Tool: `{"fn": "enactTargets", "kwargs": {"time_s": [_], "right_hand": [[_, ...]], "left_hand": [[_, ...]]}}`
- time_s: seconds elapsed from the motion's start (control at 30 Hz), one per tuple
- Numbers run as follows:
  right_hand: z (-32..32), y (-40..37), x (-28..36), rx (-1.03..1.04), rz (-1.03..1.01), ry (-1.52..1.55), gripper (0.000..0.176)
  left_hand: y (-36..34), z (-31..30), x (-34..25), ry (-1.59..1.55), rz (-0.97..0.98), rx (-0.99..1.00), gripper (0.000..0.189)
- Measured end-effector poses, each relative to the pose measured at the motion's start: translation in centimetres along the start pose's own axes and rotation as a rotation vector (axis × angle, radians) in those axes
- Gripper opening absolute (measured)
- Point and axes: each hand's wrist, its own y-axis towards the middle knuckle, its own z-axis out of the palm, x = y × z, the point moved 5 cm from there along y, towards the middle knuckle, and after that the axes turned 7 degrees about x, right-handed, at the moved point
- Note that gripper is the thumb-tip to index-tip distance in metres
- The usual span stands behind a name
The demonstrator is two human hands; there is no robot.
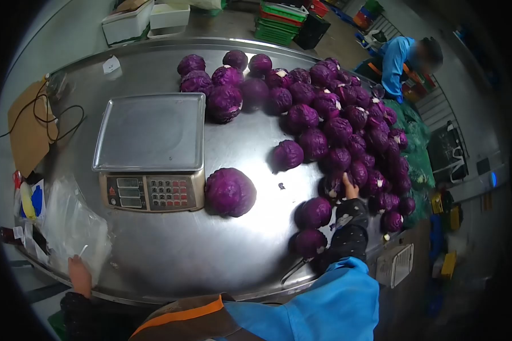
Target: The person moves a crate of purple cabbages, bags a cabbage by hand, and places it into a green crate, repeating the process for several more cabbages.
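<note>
At the lower left, my left hand (80,275) rests by the near edge of the metal table, next to clear plastic bags (77,227); its fingers are too small to make out clearly. My right hand (350,186) reaches into the near side of a pile of purple cabbages (339,131), touching one cabbage (332,184); whether it grips that cabbage is unclear. A weighing scale (150,133) with a bare metal plate stands left of centre. Close to its right side sits a large purple cabbage (230,192).
Brown cardboard (27,128) and a black cable lie at the left. Green net bags (412,136) line the table's right end. A co-worker in blue (397,59) bends over beyond it. Crates (277,28) stand behind the steel table (210,250).
</note>
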Motion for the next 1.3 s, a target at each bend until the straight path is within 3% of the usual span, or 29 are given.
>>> {"fn": "enactTargets", "kwargs": {"time_s": [0.03,0.1,0.17,0.2,0.23,0.27,0.33,0.37,0.4,0.47,0.53,0.67,0.73,0.8,0.9,0.93,1.03,1.1,1.17,1.2,1.3], "right_hand": [[1.1,-0.7,0.8,-0.132,-0.111,0.058,0.106],[0.9,-1.8,0.9,-0.117,-0.107,0.010,0.101],[0.8,-0.4,-0.8,0.279,-0.109,0.272,0.086],[0.3,1.1,-3.2,0.398,-0.209,0.434,0.078],[-0.2,-1.2,-1.5,0.502,-0.149,0.657,0.074],[-1.1,-6.3,2.7,0.614,-0.100,0.875,0.071],[-1.5,-16.8,9.8,0.902,-0.036,1.166,0.065],[-1.2,-20.6,12.0,1.040,-0.031,1.227,0.063],[0.3,-24.5,13.2,1.174,-0.029,1.249,0.062],[4.3,-33.3,14.1,1.442,0.080,1.268,0.059],[8.8,-42.4,13.0,1.670,0.244,1.240,0.057],[12.7,-58.7,8.2,1.975,0.650,1.114,0.052],[12.7,-63.3,6.4,2.051,0.787,1.073,0.050],[12.9,-64.8,4.8,2.056,0.835,1.053,0.048],[17.0,-61.7,-1.9,1.855,0.220,0.797,0.051],[17.7,-60.1,-3.9,1.775,0.055,0.709,0.052],[12.5,-59.0,-2.9,1.762,0.203,0.783,0.045],[5.9,-60.7,1.2,1.393,0.320,0.654,0.037],[1.3,-61.1,4.8,1.463,-0.387,0.194,0.029],[-0.6,-60.5,5.5,1.395,-0.634,0.361,0.027],[-5.3,-63.8,13.7,0.489,-1.464,-0.146,0.046]], "left_hand": [[0.4,-0.8,-0.1,0.085,-0.053,0.117,0.034],[0.7,-3.1,-1.0,0.134,-0.003,0.038,0.040],[0.6,-6.9,-2.6,0.162,0.089,-0.047,0.052],[0.3,-9.0,-4.4,0.130,0.109,-0.059,0.058],[-0.2,-11.1,-6.0,0.006,0.136,-0.184,0.065],[-1.2,-13.3,-7.5,-0.108,0.147,-0.310,0.071],[-3.7,-17.1,-12.4,-0.356,0.122,-0.276,0.076],[-3.8,-12.5,-12.4,-0.315,-0.047,0.058,0.077],[-4.7,-8.0,-14.7,-0.199,0.267,-0.012,0.069],[-5.8,0.7,-17.5,-0.212,0.025,0.384,0.043],[-5.8,0.3,-18.6,-0.282,0.259,0.028,0.047],[-9.3,-9.5,-19.3,-0.335,0.335,-0.063,0.059],[-12.7,-13.3,-19.7,-0.387,0.327,-0.042,0.061],[-15.2,-15.2,-20.1,-0.468,0.357,-0.054,0.069],[-17.6,-14.4,-21.8,-0.669,0.601,-0.160,0.076],[-18.0,-13.8,-22.9,-0.632,0.664,-0.027,0.076],[-19.7,-13.8,-26.2,-0.506,0.840,0.253,0.076],[-19.5,-12.8,-27.1,-0.585,0.874,0.268,0.078],[-19.0,-11.6,-27.6,-0.897,0.962,0.111,0.081],[-18.7,-11.2,-27.3,-0.928,0.933,0.262,0.086],[-20.6,-12.9,-25.6,-1.046,1.038,0.267,0.089]]}}
